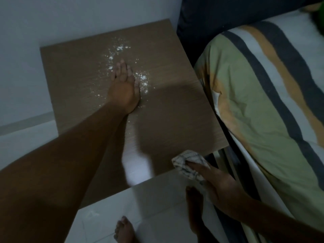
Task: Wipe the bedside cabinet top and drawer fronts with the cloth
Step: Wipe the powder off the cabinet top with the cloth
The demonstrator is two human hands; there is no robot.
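The brown wooden top of the bedside cabinet (pixel 168 109) fills the middle of the view, seen from above. White powder (pixel 121 51) is scattered across its far half. My left hand (pixel 125 86) rests edge-down on the top in the middle of the powder, fingers straight and together, holding nothing. My right hand (pixel 215 179) is at the cabinet's near right corner and grips a bunched white cloth with dark check lines (pixel 191 162). The drawer fronts are hidden below the top.
A bed with a striped green, orange, white and dark cover (pixel 263 106) runs along the cabinet's right side, with a dark headboard (pixel 219 13) behind. A pale wall (pixel 52 18) stands behind and to the left. My bare feet (pixel 123 230) are on the white tiled floor (pixel 157 207).
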